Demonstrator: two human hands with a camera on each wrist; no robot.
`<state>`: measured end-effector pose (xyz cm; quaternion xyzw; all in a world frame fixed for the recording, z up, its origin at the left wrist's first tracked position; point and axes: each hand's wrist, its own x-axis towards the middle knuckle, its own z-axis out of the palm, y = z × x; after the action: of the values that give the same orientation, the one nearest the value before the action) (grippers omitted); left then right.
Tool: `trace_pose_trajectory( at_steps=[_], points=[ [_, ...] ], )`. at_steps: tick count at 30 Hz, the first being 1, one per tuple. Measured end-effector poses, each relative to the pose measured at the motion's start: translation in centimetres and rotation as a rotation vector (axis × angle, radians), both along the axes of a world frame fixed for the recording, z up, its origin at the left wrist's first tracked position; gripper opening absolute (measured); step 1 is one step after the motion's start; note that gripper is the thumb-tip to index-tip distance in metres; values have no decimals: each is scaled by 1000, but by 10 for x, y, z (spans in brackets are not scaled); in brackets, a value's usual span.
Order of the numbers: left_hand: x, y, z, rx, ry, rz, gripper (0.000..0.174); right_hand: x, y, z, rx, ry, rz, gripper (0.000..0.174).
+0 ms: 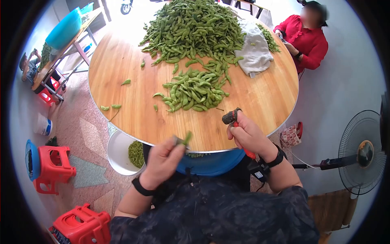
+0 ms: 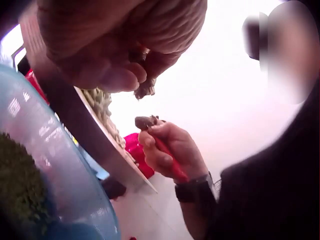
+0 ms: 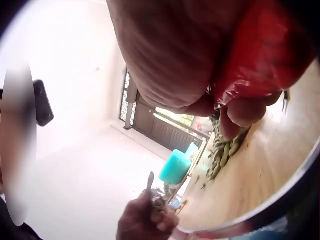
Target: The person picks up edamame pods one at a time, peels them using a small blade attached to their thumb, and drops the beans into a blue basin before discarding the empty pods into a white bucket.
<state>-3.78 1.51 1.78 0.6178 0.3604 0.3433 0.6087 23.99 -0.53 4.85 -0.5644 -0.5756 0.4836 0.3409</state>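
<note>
My left hand (image 1: 164,160) pinches a green soybean pod (image 1: 187,137) just off the table's front edge; the pod is blurred in the head view. A dark wrap covers one of its fingertips. To the right, my right hand (image 1: 248,132) grips a red-handled tool (image 1: 250,153), its red handle (image 2: 167,157) running through the palm in the left wrist view. The tool's working end is hidden, so I cannot tell its kind. A dark cover (image 1: 229,117) sits over a finger of this hand. Ahead of both hands lies a small heap of pods (image 1: 195,91).
A large pile of pods (image 1: 193,30) stands at the back of the round wooden table (image 1: 126,110), beside a grey cloth (image 1: 254,51). Under the front edge is a blue tub (image 1: 209,162); a white bucket (image 1: 115,152) stands left. A fan (image 1: 363,152) and a seated person (image 1: 310,44) are right.
</note>
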Motion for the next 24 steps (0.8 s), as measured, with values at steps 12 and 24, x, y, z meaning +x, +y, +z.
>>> trace_pose_trajectory(
  at_steps=[12,24],
  points=[
    [-65,70,-12,632,769,410,16,0,81,-31,595,-718,-60,15],
    [-46,52,-10,530,560,390,44,-25,19,7,519,-558,-16,26]
  ],
)
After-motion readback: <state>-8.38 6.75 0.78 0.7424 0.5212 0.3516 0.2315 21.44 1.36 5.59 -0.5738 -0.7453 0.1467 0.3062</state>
